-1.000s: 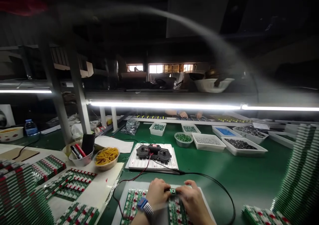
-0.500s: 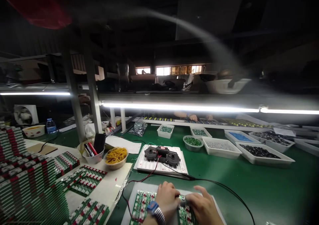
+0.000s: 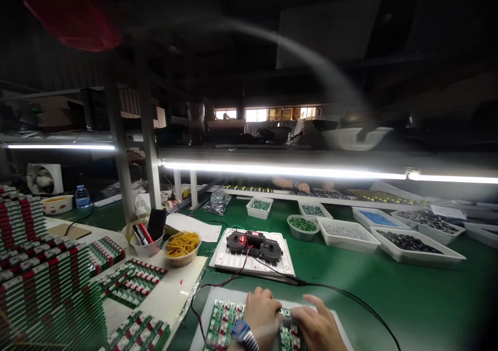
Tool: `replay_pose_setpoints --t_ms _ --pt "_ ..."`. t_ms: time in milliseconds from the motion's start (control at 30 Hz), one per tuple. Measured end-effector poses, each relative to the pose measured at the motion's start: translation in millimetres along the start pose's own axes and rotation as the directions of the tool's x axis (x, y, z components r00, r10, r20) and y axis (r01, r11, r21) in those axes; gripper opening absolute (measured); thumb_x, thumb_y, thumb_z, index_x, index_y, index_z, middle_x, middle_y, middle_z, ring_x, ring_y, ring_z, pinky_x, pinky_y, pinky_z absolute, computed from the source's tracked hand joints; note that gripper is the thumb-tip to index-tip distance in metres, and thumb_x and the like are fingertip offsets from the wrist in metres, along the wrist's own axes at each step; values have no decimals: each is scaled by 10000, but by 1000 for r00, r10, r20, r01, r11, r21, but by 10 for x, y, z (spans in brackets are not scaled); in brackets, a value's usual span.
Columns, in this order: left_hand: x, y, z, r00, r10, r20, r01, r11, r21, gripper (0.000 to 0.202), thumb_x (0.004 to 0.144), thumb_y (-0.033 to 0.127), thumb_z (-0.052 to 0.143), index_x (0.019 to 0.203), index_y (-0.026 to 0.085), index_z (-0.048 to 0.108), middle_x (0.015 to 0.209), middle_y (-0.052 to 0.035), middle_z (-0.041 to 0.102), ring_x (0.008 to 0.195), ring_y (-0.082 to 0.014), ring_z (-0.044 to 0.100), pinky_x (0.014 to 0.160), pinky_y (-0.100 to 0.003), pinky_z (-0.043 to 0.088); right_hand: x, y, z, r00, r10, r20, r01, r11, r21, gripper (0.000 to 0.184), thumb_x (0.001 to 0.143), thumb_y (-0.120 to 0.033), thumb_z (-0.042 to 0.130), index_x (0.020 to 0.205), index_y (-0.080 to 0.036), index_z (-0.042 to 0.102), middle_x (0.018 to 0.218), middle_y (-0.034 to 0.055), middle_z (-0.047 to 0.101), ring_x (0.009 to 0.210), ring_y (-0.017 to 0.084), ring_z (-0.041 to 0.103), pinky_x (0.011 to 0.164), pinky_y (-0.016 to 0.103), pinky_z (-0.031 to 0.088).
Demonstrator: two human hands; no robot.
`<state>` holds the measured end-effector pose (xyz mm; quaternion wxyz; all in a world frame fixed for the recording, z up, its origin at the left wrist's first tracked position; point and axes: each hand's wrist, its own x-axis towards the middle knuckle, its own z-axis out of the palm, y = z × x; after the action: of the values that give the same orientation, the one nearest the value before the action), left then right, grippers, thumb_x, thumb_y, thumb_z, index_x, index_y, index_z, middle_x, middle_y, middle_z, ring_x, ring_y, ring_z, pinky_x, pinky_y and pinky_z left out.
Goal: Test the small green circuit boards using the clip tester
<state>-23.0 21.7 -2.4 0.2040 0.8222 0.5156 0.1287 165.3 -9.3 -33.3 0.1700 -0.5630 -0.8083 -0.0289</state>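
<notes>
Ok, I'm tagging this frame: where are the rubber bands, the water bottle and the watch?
Rubber bands [image 3: 181, 243]: head view, middle of the yellow heap.
Water bottle [image 3: 81, 197]: head view, its body.
Watch [image 3: 237, 331]: head view, blue face on the left wrist.

Hands [image 3: 290, 321] on circuit panel [image 3: 221, 322]; tester [image 3: 254, 241] behind (on pad [image 3: 229, 257]); trays [image 3: 346, 234] right-rear.

Site type: electronics assembly workshop, laid out as a production line.
Work surface: a long green table [image 3: 389, 289] ran under tube lights [image 3: 284, 169].
Stock: circuit boards [image 3: 42, 289] stood in tall stacks; white trays [image 3: 418, 244] held sorted small components.
Equipment: a wired test fixture [image 3: 254, 242] sat on a white pad.
Staffing: a co-worker's hands [image 3: 303, 186] worked at the far side.
</notes>
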Motion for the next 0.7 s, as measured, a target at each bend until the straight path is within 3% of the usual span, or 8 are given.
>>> replay_pose_setpoints --t_ms 167,367,533,700 --pt "-6 20 -27 1000 -1 -8 1 1000 13 307 810 300 521 1022 242 736 1055 -90 641 1088 -288 498 957 -463 375 19 -99 -123 998 39 58 -42 998 40 301 863 -142 465 973 -321 682 1055 -49 716 1266 348 444 963 495 390" --pt "-30 80 -100 999 13 -38 -13 1000 21 308 765 269 574 1016 212 744 1037 -95 649 1092 -279 477 985 -423 354 45 -203 -222 993 119 25 -120 991 58 293 868 -101 446 891 -259 691 906 -5 711 1096 304 525 888 443 406" --pt "-64 68 -146 998 38 -47 -38 999 6 277 813 302 540 997 260 744 1030 -75 654 1077 -279 481 1037 -500 288 16 -177 -284 993 108 45 -113 984 135 306 915 -166 420 1019 -279 686 1044 -20 715 1256 329 411 992 483 341" --pt "-69 12 -161 998 63 13 -62 998 -17 314 742 314 610 1026 292 740 1006 -63 678 1060 -277 498 967 -440 374 22 -254 -402 981 133 142 -150 982 115 298 853 -113 475 928 -275 713 970 -29 728 1174 300 486 945 427 371"
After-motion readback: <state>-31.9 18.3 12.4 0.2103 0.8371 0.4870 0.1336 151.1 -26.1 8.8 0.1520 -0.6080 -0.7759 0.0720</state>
